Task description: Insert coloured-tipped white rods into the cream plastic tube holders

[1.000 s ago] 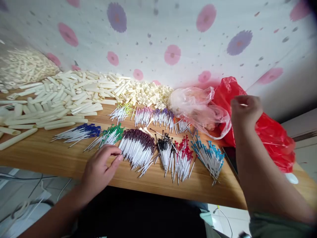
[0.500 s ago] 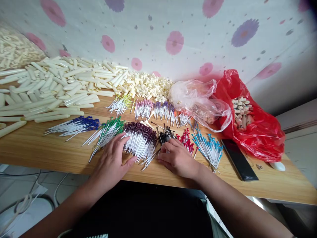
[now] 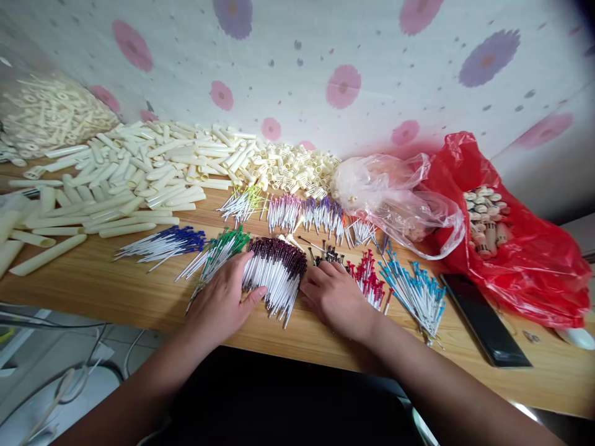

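My left hand [image 3: 226, 298] lies flat with fingers stretched against the left side of a pile of white refills with dark maroon tips [image 3: 277, 272]. My right hand [image 3: 335, 295] rests flat on the table on the pile's right side, covering part of the black-tipped refills [image 3: 329, 254]. The maroon pile is squeezed between both hands. Green-tipped refills [image 3: 218, 249] lie just left of my left hand, red-tipped ones [image 3: 368, 282] just right of my right hand. Neither hand holds anything.
Blue-tipped [image 3: 162, 244] and light-blue-tipped refills [image 3: 415, 295] lie on the wooden table [image 3: 116, 291]. Cream pen barrels [image 3: 125, 179] and small cream parts [image 3: 297, 170] are heaped behind. A clear bag [image 3: 395, 198], a red bag [image 3: 525, 248] with caps and a black phone [image 3: 486, 319] sit at the right.
My right hand came down from the red bag to the table beside the maroon pile. Both hands have pushed the pile together, and the view shifted slightly.
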Motion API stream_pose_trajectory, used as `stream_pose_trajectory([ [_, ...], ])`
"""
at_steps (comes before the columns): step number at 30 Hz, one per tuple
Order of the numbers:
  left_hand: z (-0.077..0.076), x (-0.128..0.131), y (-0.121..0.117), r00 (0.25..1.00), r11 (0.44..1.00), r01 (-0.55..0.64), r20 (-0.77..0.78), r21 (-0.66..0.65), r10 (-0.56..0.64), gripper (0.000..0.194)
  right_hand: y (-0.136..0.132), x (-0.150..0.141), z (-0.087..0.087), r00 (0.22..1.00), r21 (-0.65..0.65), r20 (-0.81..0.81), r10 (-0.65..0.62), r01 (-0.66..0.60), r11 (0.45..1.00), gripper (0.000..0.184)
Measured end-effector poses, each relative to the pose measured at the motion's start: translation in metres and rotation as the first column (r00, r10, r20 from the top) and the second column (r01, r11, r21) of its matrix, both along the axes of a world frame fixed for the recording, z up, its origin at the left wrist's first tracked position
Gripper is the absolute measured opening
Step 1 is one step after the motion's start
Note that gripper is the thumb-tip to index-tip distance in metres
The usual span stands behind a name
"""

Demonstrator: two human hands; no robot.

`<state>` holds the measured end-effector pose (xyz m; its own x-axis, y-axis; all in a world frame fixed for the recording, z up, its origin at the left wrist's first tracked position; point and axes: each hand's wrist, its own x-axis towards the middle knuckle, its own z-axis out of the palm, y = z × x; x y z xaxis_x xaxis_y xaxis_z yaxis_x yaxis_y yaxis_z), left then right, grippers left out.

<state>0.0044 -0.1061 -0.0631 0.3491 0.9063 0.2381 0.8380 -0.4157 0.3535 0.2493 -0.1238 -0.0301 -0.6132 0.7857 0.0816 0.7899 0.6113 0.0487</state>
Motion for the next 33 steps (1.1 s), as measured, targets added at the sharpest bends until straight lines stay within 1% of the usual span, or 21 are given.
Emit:
stream_pose_trajectory([
  [3,0.003,-0.002,0.012,1.000,1.000,0.002,-0.012,0.008,-0.002,0.060,0.003,-0.003,0.000,1.000,-0.008,0.001,0.004,-0.004,1.000,0.020],
  [6,0.007,0.000,0.019,0.999,1.000,0.001,-0.040,-0.006,-0.001,0.063,0.005,-0.006,-0.001,1.000,-0.012,-0.003,0.002,-0.003,1.000,0.019],
  [10,0.011,0.014,0.016,0.988,0.999,0.026,-0.153,-0.029,-0.030,0.079,0.005,-0.013,-0.001,1.000,-0.013,-0.004,0.002,-0.002,1.000,0.019],
  [13,0.012,0.026,0.014,0.970,0.998,-0.011,-0.242,-0.063,-0.005,0.091,0.005,-0.020,-0.001,1.000,-0.034,-0.008,0.004,-0.004,0.999,0.018],
  [16,0.017,0.035,0.015,0.949,0.996,-0.052,-0.315,-0.075,0.025,0.096,0.006,-0.027,-0.001,1.000,-0.064,-0.030,0.003,-0.005,0.998,0.018],
  [21,0.029,0.046,0.019,0.902,0.994,-0.080,-0.431,-0.074,0.040,0.086,0.012,-0.040,0.002,0.999,-0.125,-0.050,0.008,-0.015,0.992,0.023],
  [25,0.031,0.050,0.021,0.874,0.995,-0.089,-0.482,-0.041,0.059,0.072,0.021,-0.044,0.008,0.998,-0.172,-0.057,0.024,-0.034,0.985,0.023],
  [27,0.028,0.048,0.023,0.867,0.995,-0.096,-0.492,-0.010,0.079,0.067,0.026,-0.040,0.012,0.998,-0.212,-0.050,0.047,-0.056,0.976,0.021],
  [30,0.024,0.040,0.024,0.866,0.996,-0.091,-0.493,0.014,0.086,0.067,0.035,-0.029,0.016,0.995,-0.283,-0.073,0.064,-0.082,0.956,0.018],
  [33,0.024,0.028,0.020,0.877,0.998,-0.059,-0.476,0.013,0.058,0.066,0.040,-0.018,0.018,0.994,-0.298,-0.108,0.011,-0.043,0.954,0.020],
])
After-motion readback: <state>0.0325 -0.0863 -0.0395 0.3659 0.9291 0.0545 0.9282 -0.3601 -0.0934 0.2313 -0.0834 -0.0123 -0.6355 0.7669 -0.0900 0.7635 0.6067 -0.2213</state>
